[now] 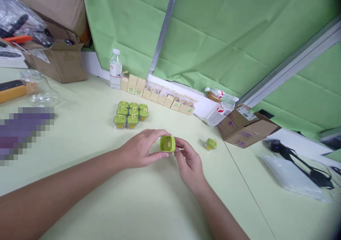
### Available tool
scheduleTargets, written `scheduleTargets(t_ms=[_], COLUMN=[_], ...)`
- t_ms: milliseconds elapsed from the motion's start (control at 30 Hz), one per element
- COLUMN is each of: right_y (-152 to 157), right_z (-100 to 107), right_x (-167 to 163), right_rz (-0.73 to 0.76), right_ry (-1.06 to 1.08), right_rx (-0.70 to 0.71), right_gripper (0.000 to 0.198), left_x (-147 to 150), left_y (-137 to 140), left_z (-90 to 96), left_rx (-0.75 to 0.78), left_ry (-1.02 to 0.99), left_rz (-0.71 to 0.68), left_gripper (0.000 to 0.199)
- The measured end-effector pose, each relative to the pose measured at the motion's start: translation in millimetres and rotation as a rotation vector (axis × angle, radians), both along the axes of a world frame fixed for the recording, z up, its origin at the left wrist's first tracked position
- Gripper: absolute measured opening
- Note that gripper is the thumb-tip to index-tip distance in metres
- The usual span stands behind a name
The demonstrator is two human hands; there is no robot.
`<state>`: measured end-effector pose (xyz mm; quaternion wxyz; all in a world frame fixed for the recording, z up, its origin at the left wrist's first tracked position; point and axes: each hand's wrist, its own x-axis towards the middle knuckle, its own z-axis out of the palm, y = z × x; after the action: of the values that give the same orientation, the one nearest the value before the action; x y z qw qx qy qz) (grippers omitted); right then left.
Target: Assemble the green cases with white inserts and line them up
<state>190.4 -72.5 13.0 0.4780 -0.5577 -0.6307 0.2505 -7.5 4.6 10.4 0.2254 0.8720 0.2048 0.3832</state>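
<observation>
Between my two hands, above the middle of the table, is a small green lid [167, 143] with its hollow inside facing me. The fingertips of my right hand [189, 162] are closed on the lid's right side. My left hand [142, 148] is curled round a small clear jar, mostly hidden by the fingers; its thumb reaches the lid's lower edge. Beyond my left hand, several small clear jars with green lids [133, 112] stand grouped in rows. One more green-lidded jar [211, 144] sits apart to the right.
Several small cardboard boxes [157, 93] line the back edge beside an upright water bottle [115, 69]. Other bottles [220, 114] and a carton [243, 126] stand back right. Clear plastic sleeves [293, 178] and a black cable device [301, 162] lie right. A cardboard box [60, 62] stands back left.
</observation>
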Motion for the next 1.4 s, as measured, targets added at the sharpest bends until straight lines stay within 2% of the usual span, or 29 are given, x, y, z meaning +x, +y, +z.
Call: scheduleTargets(t_ms=[200,300,567,700,900,1100,1200,1300,1333,1400], right_y=[-1,1,2,2,2,4,6,8,8,8], right_z=[2,1,6,8,0,3,5,5,5,6], right_x=[-1,0,0,2,8,7,6,7,7,7], right_rz=[0.13,0.111,0.063,0.051,0.059,0.124,0.09,0.002,-0.02,-0.045], right_ry=[0.205,0.308,0.386,0.36,0.191,0.269,0.35,0.447,0.469,0.486], right_rx=[-0.067,-0.101,-0.175,-0.178,-0.07,-0.176,-0.196,-0.166,-0.153,-0.128], right_gripper=[0.017,0.019,0.015,0.014,0.008,0.017,0.019,0.02,0.02,0.019], left_x=[1,1,3,4,2,3,3,4,4,5], left_y=[0,1,-3,-4,-2,-2,-4,-6,-7,-6], left_z=[-3.5,-4.9,-5.8,-2.3,-0.8,-1.9,-1.8,-2.4,-2.6,-2.3], left_rx=[-0.03,-0.035,-0.055,-0.06,-0.015,0.025,-0.003,-0.104,-0.137,-0.172], left_ry=[0.011,0.03,0.065,0.109,0.185,0.195,0.142,-0.012,-0.067,-0.158], left_rz=[-0.034,-0.006,-0.013,-0.039,-0.035,-0.012,0.017,0.043,0.036,0.01], left_gripper=[0.048,0.047,0.042,0.039,0.036,0.035,0.048,0.066,0.061,0.032])
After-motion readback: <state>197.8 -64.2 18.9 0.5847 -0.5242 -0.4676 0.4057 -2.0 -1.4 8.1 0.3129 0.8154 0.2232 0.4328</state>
